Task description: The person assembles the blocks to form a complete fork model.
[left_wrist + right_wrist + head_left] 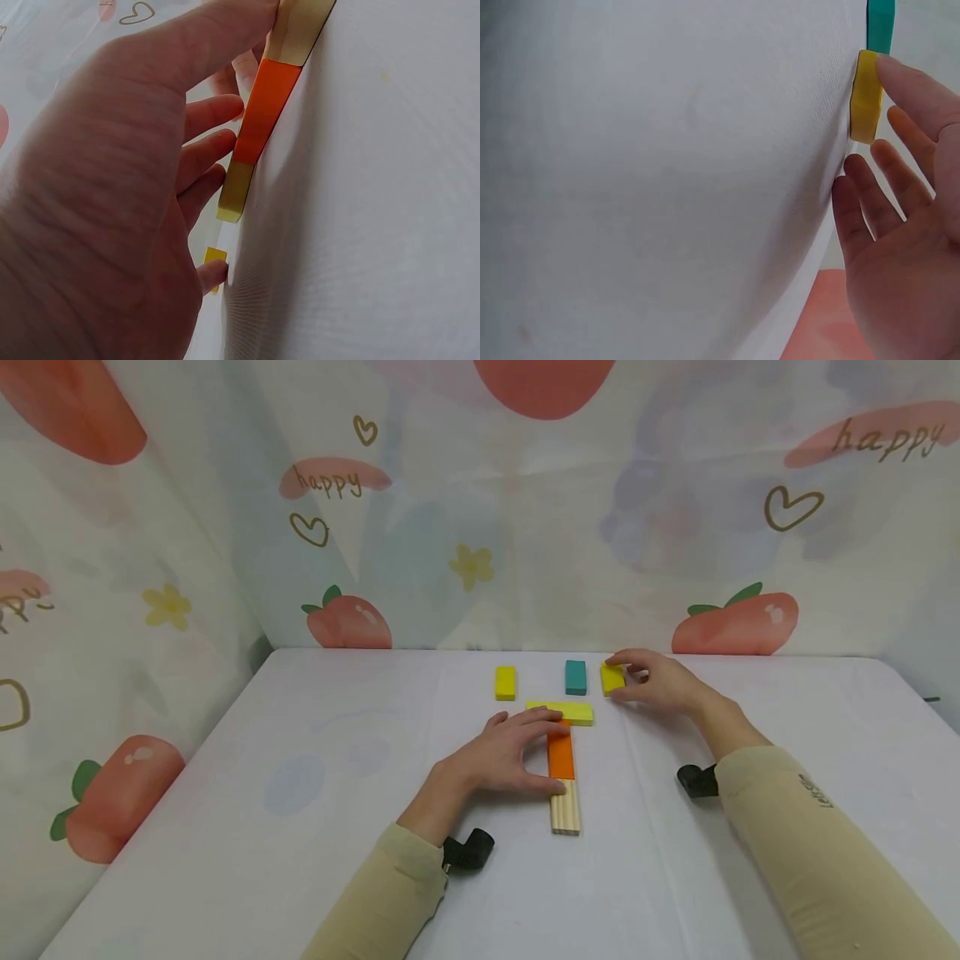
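On the white table, a plain wood block [566, 810], an orange block [561, 756] and a crosswise yellow-green block [573, 713] form a T. My left hand [498, 752] spreads over its left side, with the thumb by the plain wood block and fairly straight fingers reaching the orange and yellow-green ones. At the back right, my right hand [663, 683] pinches a yellow block [612, 680] by its ends between thumb and index finger. The other right fingers [855, 217] are spread loosely. Beside that block stands a teal block [575, 677].
Another yellow block [506, 683] lies to the left of the teal one, near the table's back edge. A printed cloth [510, 510] hangs behind the table [300, 860] and along its left side. Each wrist wears a black camera mount.
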A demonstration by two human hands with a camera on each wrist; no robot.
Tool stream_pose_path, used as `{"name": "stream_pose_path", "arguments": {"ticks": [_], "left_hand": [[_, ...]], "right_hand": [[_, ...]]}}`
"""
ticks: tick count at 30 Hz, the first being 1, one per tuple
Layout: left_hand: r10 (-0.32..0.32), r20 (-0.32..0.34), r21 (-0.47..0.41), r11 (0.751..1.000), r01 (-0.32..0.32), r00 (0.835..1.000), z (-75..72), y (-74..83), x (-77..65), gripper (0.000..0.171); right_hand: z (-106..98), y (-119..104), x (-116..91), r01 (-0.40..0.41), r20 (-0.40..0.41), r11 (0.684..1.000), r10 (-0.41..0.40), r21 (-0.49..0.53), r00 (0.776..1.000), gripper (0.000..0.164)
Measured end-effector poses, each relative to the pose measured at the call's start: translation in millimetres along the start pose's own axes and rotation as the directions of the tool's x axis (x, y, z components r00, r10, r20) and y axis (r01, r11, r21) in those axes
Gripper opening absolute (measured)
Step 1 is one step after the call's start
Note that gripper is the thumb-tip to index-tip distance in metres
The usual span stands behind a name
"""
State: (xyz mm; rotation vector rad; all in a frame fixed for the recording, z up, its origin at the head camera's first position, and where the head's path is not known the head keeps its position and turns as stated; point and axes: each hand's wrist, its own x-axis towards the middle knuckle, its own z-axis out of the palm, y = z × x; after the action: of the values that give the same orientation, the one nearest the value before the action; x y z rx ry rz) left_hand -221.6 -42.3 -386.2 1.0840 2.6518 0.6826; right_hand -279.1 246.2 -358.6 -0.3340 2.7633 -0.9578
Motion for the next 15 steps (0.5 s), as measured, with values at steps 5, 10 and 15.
{"name": "stream_pose_path", "arguments": {"ticks": [5,10,15], "left_hand": [[0.0,0.003,-0.003,1.0,0.0,1.0,0.6,-1.0,0.3,0.069],[0.004,0.005,-0.002,1.0,-0.004,1.0,0.7,-1.3,0.7,0.07],[0.004,0.007,-0.002,1.0,-0.004,1.0,0.0,-0.3,0.8,0.07]], "right_hand": [[-0.2,0.7,0.4,-0.003,0.003,1.0,0.003,-0.002,1.0,0.057],[-1.0,2.1,0.9,0.005,0.005,1.0,-0.005,-0.009,1.0,0.056],[-1.1,3.7,2.4,0.012,0.012,1.0,-0.011,-0.018,1.0,0.056]]}}
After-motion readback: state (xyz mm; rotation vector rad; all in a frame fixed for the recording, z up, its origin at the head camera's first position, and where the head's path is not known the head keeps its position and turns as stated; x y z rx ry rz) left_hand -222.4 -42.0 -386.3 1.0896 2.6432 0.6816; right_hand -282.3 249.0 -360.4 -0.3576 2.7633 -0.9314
